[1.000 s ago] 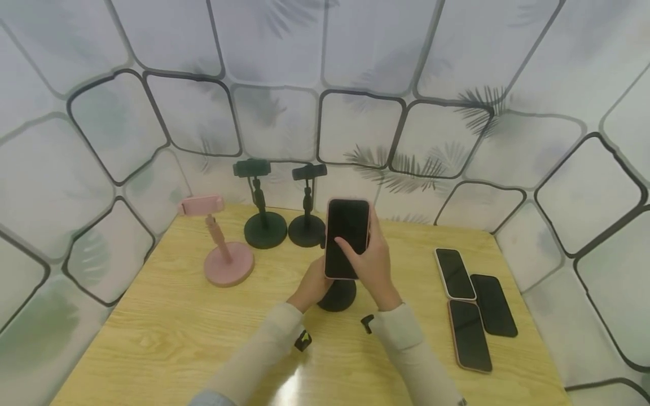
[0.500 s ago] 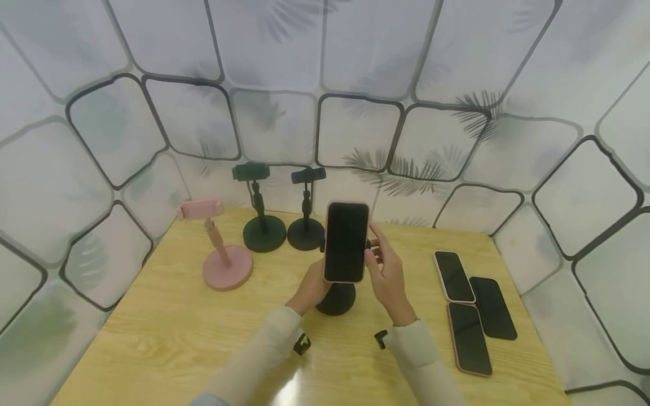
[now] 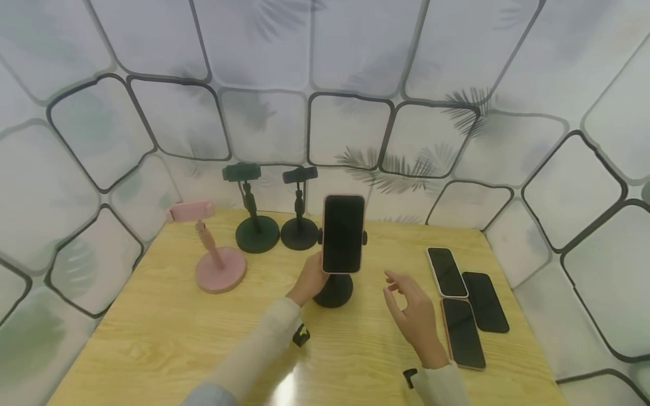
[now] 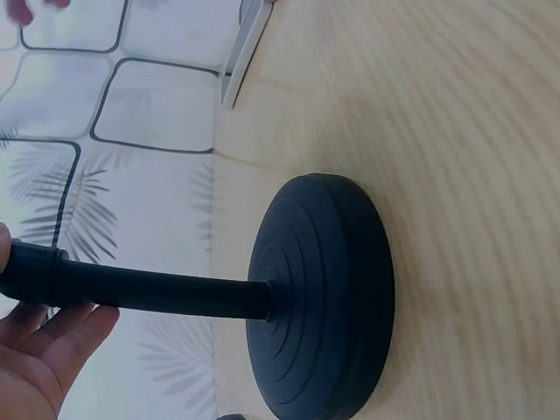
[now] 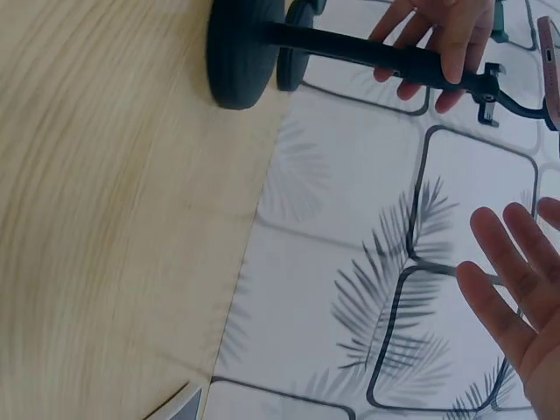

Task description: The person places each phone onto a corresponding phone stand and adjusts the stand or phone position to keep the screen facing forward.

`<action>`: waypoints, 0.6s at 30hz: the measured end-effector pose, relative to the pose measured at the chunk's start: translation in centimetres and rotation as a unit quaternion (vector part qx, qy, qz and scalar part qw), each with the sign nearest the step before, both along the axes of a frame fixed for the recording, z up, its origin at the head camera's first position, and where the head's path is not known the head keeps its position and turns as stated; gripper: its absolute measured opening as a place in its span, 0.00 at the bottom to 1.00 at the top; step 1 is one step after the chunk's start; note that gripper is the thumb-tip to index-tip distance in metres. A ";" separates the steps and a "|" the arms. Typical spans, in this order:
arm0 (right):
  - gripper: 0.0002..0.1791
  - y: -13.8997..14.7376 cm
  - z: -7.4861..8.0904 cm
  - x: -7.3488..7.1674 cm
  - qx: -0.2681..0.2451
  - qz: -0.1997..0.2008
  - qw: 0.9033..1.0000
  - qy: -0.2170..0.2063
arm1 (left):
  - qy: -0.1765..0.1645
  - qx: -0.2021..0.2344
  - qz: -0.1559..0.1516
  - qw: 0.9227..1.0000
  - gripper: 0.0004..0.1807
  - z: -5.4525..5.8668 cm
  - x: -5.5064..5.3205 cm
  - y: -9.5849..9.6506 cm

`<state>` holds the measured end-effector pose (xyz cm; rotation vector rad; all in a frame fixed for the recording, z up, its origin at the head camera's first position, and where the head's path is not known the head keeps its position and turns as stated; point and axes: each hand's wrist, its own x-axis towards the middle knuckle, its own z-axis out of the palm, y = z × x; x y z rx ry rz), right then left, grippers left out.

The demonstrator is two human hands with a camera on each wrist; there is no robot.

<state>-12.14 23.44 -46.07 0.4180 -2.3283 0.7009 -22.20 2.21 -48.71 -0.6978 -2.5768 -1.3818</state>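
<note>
A pink-edged phone (image 3: 343, 234) sits upright in the clamp of a black phone stand (image 3: 333, 291), its dark screen toward me. My left hand (image 3: 310, 280) grips the stand's stem (image 4: 166, 289) just under the phone. In the right wrist view, the thumb and fingers of that left hand (image 5: 437, 48) wrap the upper stem. The round base (image 4: 324, 297) rests on the table. My right hand (image 3: 413, 313) holds nothing; its fingers are relaxed and apart from the stand, to the right of it and near the loose phones.
Three phones lie flat at the right: one white-edged (image 3: 448, 272), one black (image 3: 486, 301), one pink-edged (image 3: 464, 332). Behind on the left stand a pink phone stand (image 3: 220, 270), a dark green one (image 3: 257, 234) and another black one (image 3: 299, 233). A patterned wall borders the wooden table (image 3: 167, 338).
My right hand has let go of the phone and drawn back to the right and toward me. My left hand stays on the stem, and the phone remains in the clamp.
</note>
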 end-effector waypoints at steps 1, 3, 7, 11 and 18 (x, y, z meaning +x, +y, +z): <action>0.19 0.2 -0.1 0.2 0.008 -0.002 1.000 0.002 | 0.001 0.000 0.000 1.000 0.10 0.1 -0.2 0.1; 0.20 0.8 -0.4 0.5 0.017 -0.005 1.000 -0.001 | 0.006 0.001 -0.002 1.000 0.10 0.1 -0.8 0.4; 0.20 2.1 -1.4 0.9 0.033 -0.018 0.999 -0.021 | 0.009 0.006 -0.015 1.000 0.12 0.1 -2.0 1.2; 0.20 3.5 -2.7 1.2 0.059 -0.049 0.996 -0.035 | 0.004 0.002 -0.026 1.000 0.13 0.0 -3.5 2.0; 0.24 6.1 -5.0 1.8 0.107 -0.087 0.988 -0.063 | 0.014 -0.015 -0.044 0.999 0.16 0.0 -5.6 3.3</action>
